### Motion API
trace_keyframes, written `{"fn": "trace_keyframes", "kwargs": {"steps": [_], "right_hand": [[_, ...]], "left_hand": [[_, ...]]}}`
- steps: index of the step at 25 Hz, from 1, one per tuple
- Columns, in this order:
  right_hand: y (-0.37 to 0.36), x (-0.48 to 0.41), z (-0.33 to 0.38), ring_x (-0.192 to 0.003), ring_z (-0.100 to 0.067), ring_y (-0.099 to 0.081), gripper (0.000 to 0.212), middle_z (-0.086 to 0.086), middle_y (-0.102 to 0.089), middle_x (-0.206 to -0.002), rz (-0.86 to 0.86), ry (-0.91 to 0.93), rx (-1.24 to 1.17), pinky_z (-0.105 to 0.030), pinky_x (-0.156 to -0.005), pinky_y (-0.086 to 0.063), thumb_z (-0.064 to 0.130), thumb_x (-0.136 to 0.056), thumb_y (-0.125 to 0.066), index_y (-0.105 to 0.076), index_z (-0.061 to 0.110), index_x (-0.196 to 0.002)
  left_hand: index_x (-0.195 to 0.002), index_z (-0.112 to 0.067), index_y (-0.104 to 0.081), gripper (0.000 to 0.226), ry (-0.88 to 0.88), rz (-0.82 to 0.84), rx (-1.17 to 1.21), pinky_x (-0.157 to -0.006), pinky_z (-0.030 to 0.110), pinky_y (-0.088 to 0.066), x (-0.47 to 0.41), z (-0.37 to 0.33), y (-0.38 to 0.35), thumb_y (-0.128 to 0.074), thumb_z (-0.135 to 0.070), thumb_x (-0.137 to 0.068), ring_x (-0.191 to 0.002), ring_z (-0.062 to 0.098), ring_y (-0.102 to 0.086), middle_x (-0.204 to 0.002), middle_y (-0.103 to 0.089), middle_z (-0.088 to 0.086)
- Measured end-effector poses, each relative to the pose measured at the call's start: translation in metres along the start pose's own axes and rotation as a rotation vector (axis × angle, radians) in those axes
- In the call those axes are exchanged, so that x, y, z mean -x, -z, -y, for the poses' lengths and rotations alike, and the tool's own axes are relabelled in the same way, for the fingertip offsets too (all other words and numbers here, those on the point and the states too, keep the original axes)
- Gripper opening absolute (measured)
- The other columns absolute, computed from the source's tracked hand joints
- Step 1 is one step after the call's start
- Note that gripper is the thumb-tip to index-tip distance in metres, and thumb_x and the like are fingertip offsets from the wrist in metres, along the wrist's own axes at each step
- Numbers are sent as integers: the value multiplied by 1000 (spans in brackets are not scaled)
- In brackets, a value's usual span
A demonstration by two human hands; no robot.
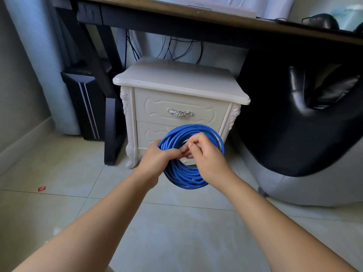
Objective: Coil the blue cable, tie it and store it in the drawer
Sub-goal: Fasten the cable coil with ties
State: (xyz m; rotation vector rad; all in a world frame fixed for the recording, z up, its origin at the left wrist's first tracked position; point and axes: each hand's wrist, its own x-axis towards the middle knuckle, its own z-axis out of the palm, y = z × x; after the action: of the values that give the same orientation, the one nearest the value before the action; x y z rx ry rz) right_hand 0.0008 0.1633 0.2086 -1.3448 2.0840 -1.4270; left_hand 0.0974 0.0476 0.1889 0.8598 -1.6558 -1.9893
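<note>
Before the nightstand [176, 79], drawers [155, 107] shut, the left hand [155, 161] grips the coiled cable [182, 174] while the right hand [208, 160] pinches a pale bit [190, 144] at its centre. Tying seems underway; next, cinch it tight.

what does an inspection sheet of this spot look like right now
surface: tiled floor; cream nightstand stands on it.
job's things: cable coiled in a ring, held off the floor in front of the lower drawer; upper drawer shut, lower looks shut; no tie made out.
clutter: red scrap on the floor at left.
hands: left hand grips the coil's left side; right hand pinches a pale bit at the coil's middle, cannot tell what.
cables: black wires hang behind the nightstand.
surroundings: desk above, dark tower at left, black chair at right.
</note>
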Motion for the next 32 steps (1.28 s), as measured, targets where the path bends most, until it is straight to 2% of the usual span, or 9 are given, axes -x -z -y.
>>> {"fn": "trace_keyframes", "kwargs": {"steps": [3, 5, 9, 13, 16, 20, 22, 25, 32], "right_hand": [[-1, 4, -5, -93, -15, -67, 11, 3, -67, -92, 23, -21, 27, -38, -91, -53, 14, -102, -44, -52, 15, -95], [-2, 5, -7, -94, -15, -67, 10, 1, -69, -93, 32, -38, 25, -39, -92, -52, 16, -101, -48, -56, 15, -95], [-2, 6, -5, -85, -10, -70, 14, 9, -72, -84, -82, -17, -32, -39, -87, -55, 15, -94, -63, -69, 25, -86], [0, 5, -2, -80, -12, -72, 22, 11, -74, -84, -139, -94, -137, -39, -83, -59, 13, -92, -64, -73, 31, -82], [-1, 3, 1, -79, -14, -74, 20, 6, -75, -83, -165, -135, -212, -33, -78, -60, 9, -92, -64, -73, 24, -85], [-7, 1, 3, -86, -23, -75, 7, -10, -74, -95, -247, -324, -546, -34, -80, -61, 10, -93, -65, -71, 9, -95], [-10, 1, 4, -93, -31, -73, 12, -14, -74, -101, -245, -420, -744, -41, -85, -59, 11, -92, -65, -69, 4, -101], [-11, 1, 6, -93, -33, -73, 8, -15, -74, -96, -239, -424, -935, -41, -85, -59, 7, -91, -63, -67, 2, -95], [-4, 1, 10, -95, -32, -73, 12, -22, -73, -99, -207, -226, -720, -39, -86, -59, -1, -89, -65, -63, 2, -100]], "left_hand": [[-125, -24, -56, 66, -59, 22, 43, -71, 25, -53, 1, 1, -2, -66, 8, -68, -88, 20, -71, -103, -72, 8], [-133, -25, -51, 74, -79, 29, 63, -75, 25, -54, 0, 2, -2, -61, 16, -72, -91, 22, -72, -110, -70, 9], [-140, -31, -47, 83, -109, -3, 36, -66, 18, -52, 3, 0, -4, -63, 15, -73, -70, 9, -66, -104, -66, 3], [-140, -28, -48, 79, -149, -50, -10, -66, 16, -51, 5, -3, -4, -69, 9, -74, -73, 4, -66, -106, -69, -2], [-140, -27, -49, 77, -184, -60, -36, -66, 14, -51, 8, -6, -4, -72, 6, -74, -77, 2, -68, -107, -69, -4], [-139, -25, -50, 76, -209, -59, -28, -67, 12, -51, 11, -9, -4, -74, 5, -74, -81, 1, -69, -112, -69, -5], [-139, -25, -50, 76, -215, -57, -25, -68, 12, -51, 12, -9, -4, -75, 5, -73, -85, 0, -69, -117, -67, -6], [-138, -24, -50, 75, -223, -51, -10, -68, 11, -51, 14, -9, -6, -75, 5, -74, -89, -1, -69, -119, -66, -7], [-138, -22, -51, 72, -178, -60, 89, -71, 13, -51, 9, -12, 1, -76, 4, -75, -90, 5, -69, -119, -69, 0]]}}
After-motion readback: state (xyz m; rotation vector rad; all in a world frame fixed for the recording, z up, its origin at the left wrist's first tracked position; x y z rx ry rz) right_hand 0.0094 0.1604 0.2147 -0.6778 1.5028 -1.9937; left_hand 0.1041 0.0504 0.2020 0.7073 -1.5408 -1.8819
